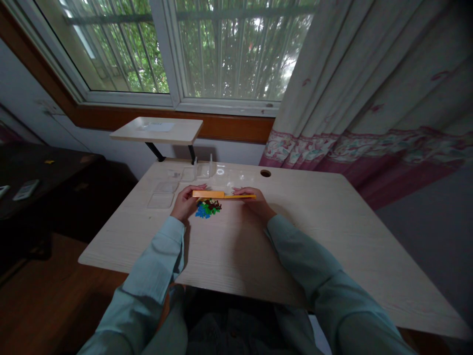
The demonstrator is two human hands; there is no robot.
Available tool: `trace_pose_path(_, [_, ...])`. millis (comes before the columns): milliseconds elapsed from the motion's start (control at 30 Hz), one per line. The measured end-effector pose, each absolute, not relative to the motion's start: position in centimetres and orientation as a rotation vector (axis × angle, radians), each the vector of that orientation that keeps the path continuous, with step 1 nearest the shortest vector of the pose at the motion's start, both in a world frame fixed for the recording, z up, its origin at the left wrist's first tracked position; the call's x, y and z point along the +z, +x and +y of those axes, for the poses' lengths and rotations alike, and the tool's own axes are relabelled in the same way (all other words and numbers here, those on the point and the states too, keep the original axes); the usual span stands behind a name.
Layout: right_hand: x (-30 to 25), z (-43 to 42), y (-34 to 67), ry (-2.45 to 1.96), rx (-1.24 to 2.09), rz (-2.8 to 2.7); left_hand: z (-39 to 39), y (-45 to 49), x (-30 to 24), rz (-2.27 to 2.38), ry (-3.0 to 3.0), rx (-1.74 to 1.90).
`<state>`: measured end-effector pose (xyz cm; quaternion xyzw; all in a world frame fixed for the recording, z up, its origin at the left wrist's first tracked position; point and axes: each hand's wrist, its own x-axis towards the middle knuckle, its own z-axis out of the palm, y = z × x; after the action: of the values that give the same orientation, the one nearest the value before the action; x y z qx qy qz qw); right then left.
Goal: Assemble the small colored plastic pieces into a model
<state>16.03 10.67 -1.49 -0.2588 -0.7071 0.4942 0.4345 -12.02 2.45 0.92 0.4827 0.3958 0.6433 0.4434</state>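
Note:
Both my hands hold a flat orange tray (221, 195) level above the pale wooden table (258, 246). My left hand (185, 203) grips its left end with fingers curled round the edge. My right hand (254, 201) pinches its right end. Under the tray's left part lies a small heap of tiny blue, green and dark red-brown pieces (208, 208) on the table top, close to my left hand.
Several clear plastic trays and lids (173, 187) lie on the table beyond my hands. A cable hole (265, 173) is at the table's far edge. A small raised shelf (158, 130) stands under the window. A patterned curtain (369, 123) hangs at right; dark furniture (40, 182) at left.

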Motion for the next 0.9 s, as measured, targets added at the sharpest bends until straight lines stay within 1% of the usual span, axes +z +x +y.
trace_pose_path(200, [-0.9, 10.5, 15.3, -0.739, 1.238, -1.667, 2.7, -12.2, 0.6, 1.014, 1.185, 1.656])
trace_pose_path(367, [-0.5, 10.9, 14.7, -0.999, 1.065, -1.632, 3.2, -12.6, -0.3, 1.121, 1.157, 1.719])
trace_pose_path(433, [-0.2, 11.1, 14.5, -1.048, 1.046, -1.608, 3.3, -12.7, -0.4, 1.123, 1.151, 1.734])
trace_pose_path(900, [2.0, 10.6, 12.8, -0.967, 1.178, -1.429, 3.2, -12.3, 0.0, 1.091, 1.018, 1.761])
